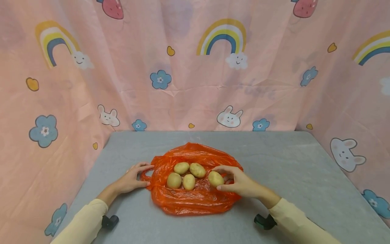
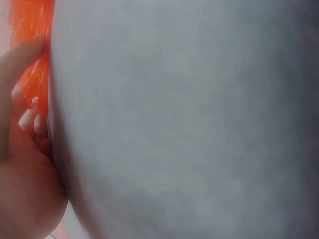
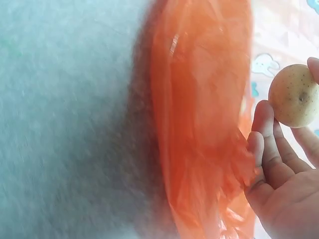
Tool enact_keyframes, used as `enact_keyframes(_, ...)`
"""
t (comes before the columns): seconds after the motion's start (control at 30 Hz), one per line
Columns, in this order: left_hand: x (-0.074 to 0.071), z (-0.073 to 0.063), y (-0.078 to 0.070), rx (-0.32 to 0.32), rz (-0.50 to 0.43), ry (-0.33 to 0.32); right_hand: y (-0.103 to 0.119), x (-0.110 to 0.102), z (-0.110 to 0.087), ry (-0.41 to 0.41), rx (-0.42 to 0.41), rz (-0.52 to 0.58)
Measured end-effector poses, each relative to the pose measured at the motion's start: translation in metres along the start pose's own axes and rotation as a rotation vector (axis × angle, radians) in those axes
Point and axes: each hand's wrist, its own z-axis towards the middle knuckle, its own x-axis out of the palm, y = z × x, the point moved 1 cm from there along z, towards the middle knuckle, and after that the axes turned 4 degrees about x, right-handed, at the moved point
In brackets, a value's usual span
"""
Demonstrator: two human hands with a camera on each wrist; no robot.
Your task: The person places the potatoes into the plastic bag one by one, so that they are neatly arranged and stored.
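Observation:
Between the thumb and fingers of my right hand (image 1: 242, 183) is a potato (image 1: 215, 179), pinched above the right part of an orange plastic bag (image 1: 195, 205). In the right wrist view that potato (image 3: 294, 97) shows at the fingertips, and the lower fingers lie against the bag (image 3: 204, 99). Several more potatoes (image 1: 189, 182) sit grouped on the bag's middle, in a hollow between its raised folds. My left hand (image 1: 134, 178) rests at the bag's left end, thumb and fingers spread apart at the loop handle (image 1: 145, 175).
The grey table (image 1: 289, 162) extends around the bag on all sides. A pink curtain (image 1: 189, 101) with printed rainbows, rabbits and flowers hangs behind the table and along both sides. Dark wrist devices (image 1: 265, 222) sit below both sleeves.

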Motion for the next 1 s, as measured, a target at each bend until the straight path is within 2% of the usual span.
enact_keyframes(0.3,0.000,0.000,-0.001,0.006,-0.004,-0.001,-0.004,0.014,0.008,0.023,0.035,-0.007)
enact_keyframes(0.67,0.000,-0.001,-0.001,0.000,-0.008,0.002,0.000,0.021,0.019,0.029,0.088,-0.068)
enact_keyframes(1.0,0.000,-0.001,-0.004,0.005,0.000,0.003,0.000,0.024,0.024,0.074,0.068,-0.113)
